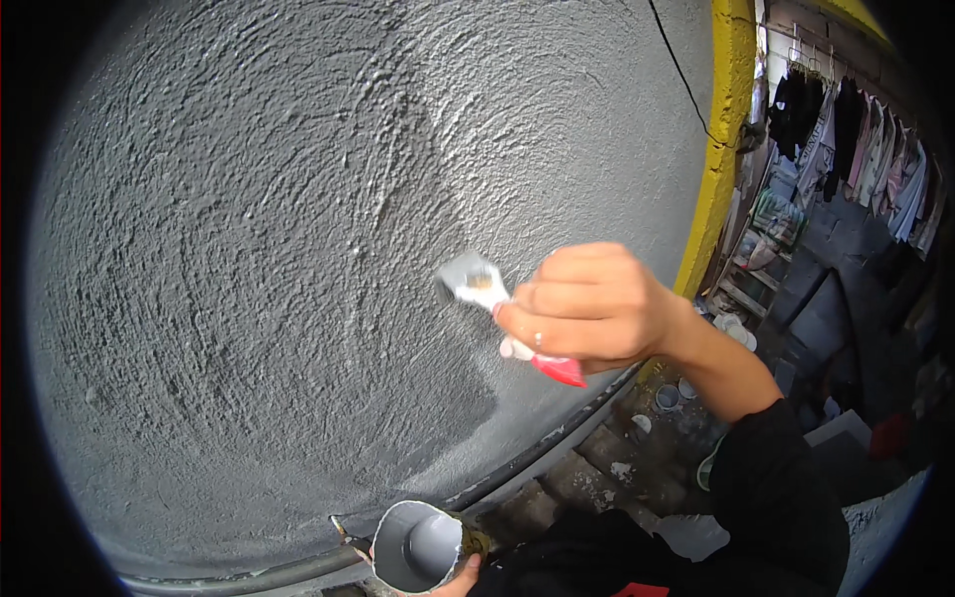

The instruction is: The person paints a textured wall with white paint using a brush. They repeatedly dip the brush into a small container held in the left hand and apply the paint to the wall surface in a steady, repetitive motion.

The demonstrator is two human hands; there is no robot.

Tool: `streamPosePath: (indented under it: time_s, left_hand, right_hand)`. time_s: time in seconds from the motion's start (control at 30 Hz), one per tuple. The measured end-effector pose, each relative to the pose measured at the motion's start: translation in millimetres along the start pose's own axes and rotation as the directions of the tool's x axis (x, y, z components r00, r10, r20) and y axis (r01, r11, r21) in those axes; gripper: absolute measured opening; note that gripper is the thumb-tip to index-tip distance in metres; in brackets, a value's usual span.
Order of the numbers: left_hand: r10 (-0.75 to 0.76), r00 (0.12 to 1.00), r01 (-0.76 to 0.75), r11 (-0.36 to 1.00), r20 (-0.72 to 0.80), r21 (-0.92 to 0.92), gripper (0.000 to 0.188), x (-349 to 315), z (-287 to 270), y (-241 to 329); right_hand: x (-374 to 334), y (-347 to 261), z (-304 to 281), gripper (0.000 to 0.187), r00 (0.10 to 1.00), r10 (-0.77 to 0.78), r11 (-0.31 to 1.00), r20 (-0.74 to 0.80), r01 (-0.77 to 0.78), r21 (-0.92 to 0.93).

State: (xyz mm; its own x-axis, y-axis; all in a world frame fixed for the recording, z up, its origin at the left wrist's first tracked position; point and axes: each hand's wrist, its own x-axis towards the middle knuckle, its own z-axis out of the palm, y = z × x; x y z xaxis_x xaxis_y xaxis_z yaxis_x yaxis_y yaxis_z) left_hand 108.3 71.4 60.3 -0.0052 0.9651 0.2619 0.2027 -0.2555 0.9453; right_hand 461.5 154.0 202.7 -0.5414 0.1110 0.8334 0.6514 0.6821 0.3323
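Note:
My right hand (602, 303) is closed round the handle of a paintbrush (484, 285). The handle is white with a red end, and the grey-coated bristles are at the wall (249, 298); I cannot tell whether they touch it. Rough texture covers the wall, with darker grey paint on the left and paler grey on the right. Low in the view, my left hand (461, 581) grips a paint container (416, 542) with grey paint inside; most of that hand is hidden. A thin tool with a pale tip and dark handle (348, 537) sticks out beside the container.
A dark pipe (527, 456) runs along the wall's foot. The wall ends at a yellow post (718, 149), with a black cable (679, 70) hanging near it. Beyond are hanging clothes (856, 139), a wooden ladder-like frame (744, 297) and small tubs (668, 397) on the paint-spattered floor.

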Motion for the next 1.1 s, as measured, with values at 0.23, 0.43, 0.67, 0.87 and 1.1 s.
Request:
streamPosePath:
  time_s: [0.23, 0.43, 0.67, 0.87, 1.1]
  left_hand:
    - [-0.08, 0.996, 0.083, 0.992, -0.031, 0.093, 0.094, -7.2, -4.6, 4.8]
    - [-0.028, 0.998, 0.033, 0.995, -0.053, 0.091, 0.091, -3.5, 0.4, -0.6]
    - [-0.219, 0.976, 0.22, 0.973, -0.011, 0.07, 0.099, -8.5, 4.4, 7.1]
    - [-0.353, 0.935, 0.354, 0.926, -0.036, 0.131, 0.102, -6.6, 10.3, 26.6]
    - [-0.149, 0.981, 0.169, 0.97, -0.121, 0.173, 0.105, -11.1, 8.8, 11.1]
  right_hand:
    - [-5.0, -6.3, 3.1, 0.027, 0.985, -0.085, 0.992, -0.15, 0.069, -0.109]
    - [-65.7, -41.4, 29.0, 0.024, 0.964, 0.242, 0.944, 0.113, -0.26, 0.202]
    - [-50.2, -37.2, 9.8, 0.025, 0.955, 0.216, 0.928, 0.204, -0.266, 0.26]
    - [3.4, 3.1, -3.7, 0.022, 0.998, 0.038, 0.998, -0.041, -0.036, 0.044]
    - [-20.2, -28.2, 15.3, 0.034, 0.959, 0.169, 0.985, -0.228, -0.158, 0.064]
